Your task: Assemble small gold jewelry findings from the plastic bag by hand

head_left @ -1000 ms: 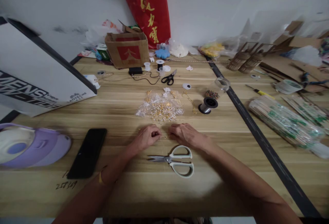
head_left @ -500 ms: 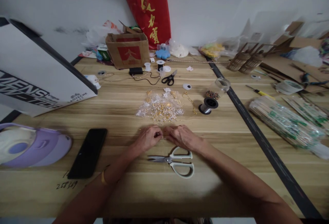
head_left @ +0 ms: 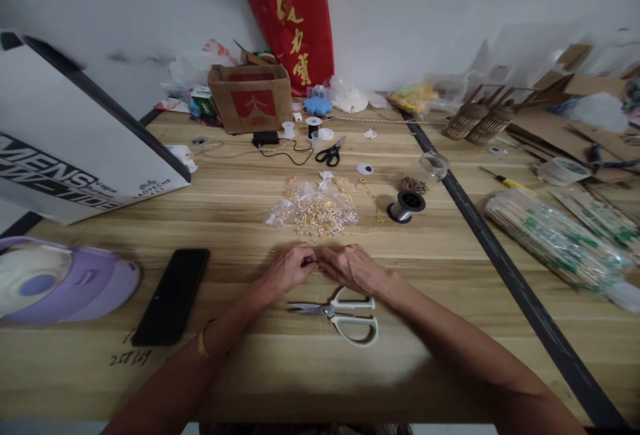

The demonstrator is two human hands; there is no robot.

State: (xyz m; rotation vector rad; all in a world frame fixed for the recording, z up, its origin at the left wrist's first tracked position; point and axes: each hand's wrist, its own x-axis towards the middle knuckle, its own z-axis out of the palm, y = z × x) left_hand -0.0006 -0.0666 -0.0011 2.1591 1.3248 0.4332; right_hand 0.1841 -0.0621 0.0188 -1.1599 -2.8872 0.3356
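My left hand (head_left: 287, 267) and my right hand (head_left: 350, 266) rest on the wooden table (head_left: 240, 222), fingertips pinched together and meeting at the middle. What they pinch is too small to make out. Just beyond them lies a heap of small gold pieces in clear plastic bags (head_left: 313, 208). White-handled scissors (head_left: 340, 312) lie directly under my hands, blades pointing left. A spool of thin silver wire (head_left: 406, 205) stands to the right of the heap.
A black phone (head_left: 171, 295) lies at the left, a purple and white cap (head_left: 60, 285) beyond it, and a large white box (head_left: 75, 148). Black scissors (head_left: 330, 152), a cardboard box (head_left: 250, 96), small spools and a red bag stand at the back. Bagged sticks (head_left: 555, 238) lie right.
My right hand has slid left until its fingertips meet those of my left hand. The left hand has barely moved.
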